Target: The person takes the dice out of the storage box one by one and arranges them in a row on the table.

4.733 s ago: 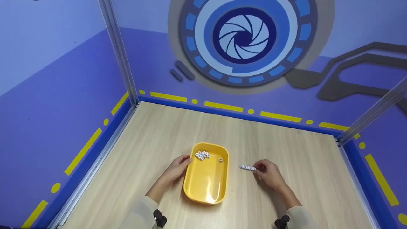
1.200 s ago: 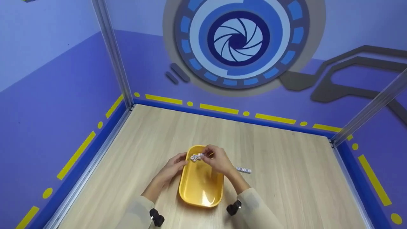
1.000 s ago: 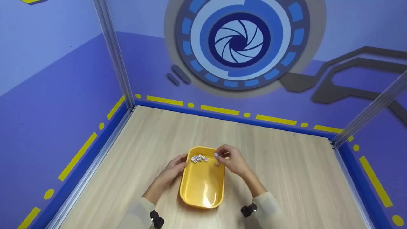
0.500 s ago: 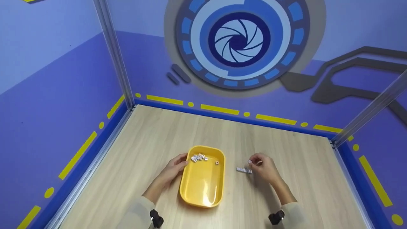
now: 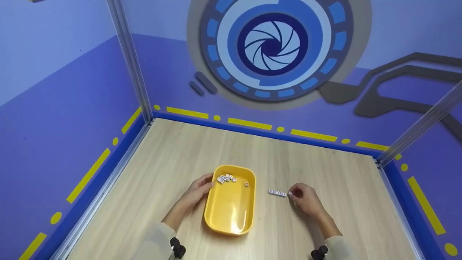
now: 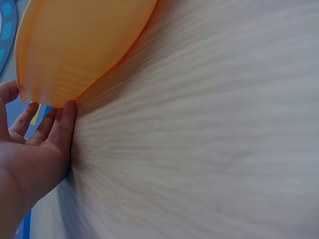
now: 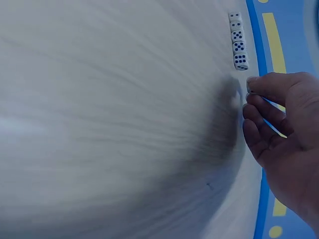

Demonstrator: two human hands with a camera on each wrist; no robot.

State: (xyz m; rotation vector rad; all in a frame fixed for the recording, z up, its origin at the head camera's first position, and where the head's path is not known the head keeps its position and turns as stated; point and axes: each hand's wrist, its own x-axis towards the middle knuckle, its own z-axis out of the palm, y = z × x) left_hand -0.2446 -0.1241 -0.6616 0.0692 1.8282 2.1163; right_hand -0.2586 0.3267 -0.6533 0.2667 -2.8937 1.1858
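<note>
- Dice [image 7: 237, 37] are lying in a row.
- The right hand [image 5: 306, 199] is pinching one die [image 5: 290, 193] just beside them.
- The left hand [image 5: 196, 189] is gripping the yellow tray [image 5: 228, 213] at its side.

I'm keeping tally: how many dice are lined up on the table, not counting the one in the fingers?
5, in one row between the yellow tray and the right hand: a tray-end die, three middle dice and a hand-end die. None looks hidden.

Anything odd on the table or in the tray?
Nothing looks spilled or damaged. One lone die sits in the yellow tray apart from the dice cluster, mildly stray; the dice row looks straight.
</note>
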